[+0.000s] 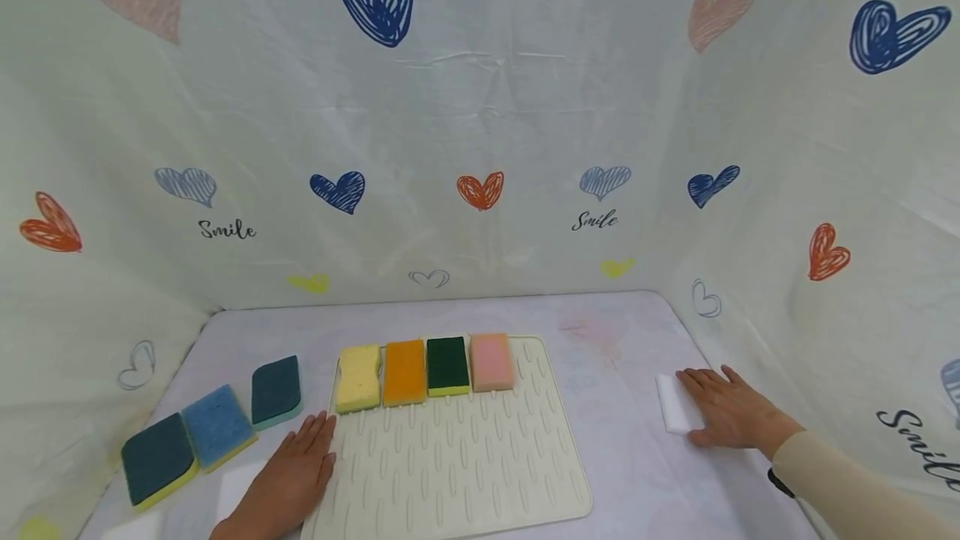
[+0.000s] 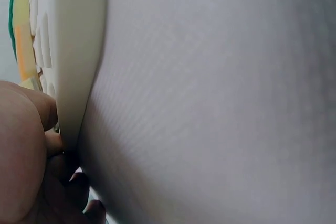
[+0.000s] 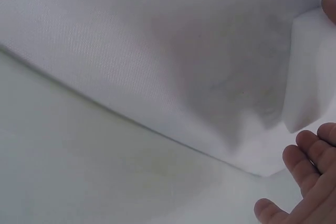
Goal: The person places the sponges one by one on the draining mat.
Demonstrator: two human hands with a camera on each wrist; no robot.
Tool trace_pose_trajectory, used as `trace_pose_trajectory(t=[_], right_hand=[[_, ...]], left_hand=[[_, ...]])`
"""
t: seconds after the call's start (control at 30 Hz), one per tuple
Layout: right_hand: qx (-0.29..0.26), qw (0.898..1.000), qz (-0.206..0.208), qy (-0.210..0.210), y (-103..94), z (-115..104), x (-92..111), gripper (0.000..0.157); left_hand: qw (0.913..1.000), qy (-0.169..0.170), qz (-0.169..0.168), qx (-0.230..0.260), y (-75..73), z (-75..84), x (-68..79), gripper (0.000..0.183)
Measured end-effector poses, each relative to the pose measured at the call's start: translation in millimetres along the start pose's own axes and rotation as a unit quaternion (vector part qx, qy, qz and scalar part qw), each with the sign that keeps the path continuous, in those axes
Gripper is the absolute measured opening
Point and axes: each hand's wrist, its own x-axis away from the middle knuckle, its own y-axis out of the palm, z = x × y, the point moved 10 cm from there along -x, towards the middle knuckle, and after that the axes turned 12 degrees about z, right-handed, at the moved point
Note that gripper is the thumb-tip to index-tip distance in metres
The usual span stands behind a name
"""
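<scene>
My right hand lies over the right part of a white sponge at the table's right side, its fingers spread. In the right wrist view the thumb is near one end of the white sponge, and the fingers extend past the other end. At the left edge of a cream ribbed mat is my left hand, palm down with fingers straight. The left wrist view shows that hand right at the mat's rim. Its fingertips are partly in shadow.
Along the mat's far edge stand a yellow sponge, an orange one, a dark green one and a pink one. Left of it lie two dark teal sponges, a blue sponge and white pieces. Curtains enclose the table.
</scene>
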Motion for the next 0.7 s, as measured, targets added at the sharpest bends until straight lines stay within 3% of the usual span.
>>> trace_pose_trajectory(t=[0.17, 0.33, 0.47, 0.57, 0.7], right_hand=[[-0.014, 1.000, 0.003, 0.009, 1.8, -1, -1, 0.098], [0.007, 0.997, 0.082, -0.001, -14.4, -3, -6, 0.097], [0.038, 0.987, 0.152, -0.019, -28.8, -3, -10, 0.095], [0.048, 0.983, 0.178, -0.024, -33.5, -3, -13, 0.095], [0.052, 0.982, 0.179, -0.016, -35.4, -2, -22, 0.097]], left_hand=[[1.0000, 0.001, 0.002, -0.001, 2.7, -1.0, -0.3, 0.061], [0.9999, 0.004, 0.011, 0.002, 2.5, -1.6, 0.4, 0.059], [0.9998, 0.007, 0.016, 0.003, 0.3, -1.2, 0.7, 0.060], [0.9998, 0.007, 0.015, 0.005, -0.6, -0.6, 0.3, 0.060], [0.9999, 0.003, 0.012, 0.004, 0.5, -1.2, 0.0, 0.060]])
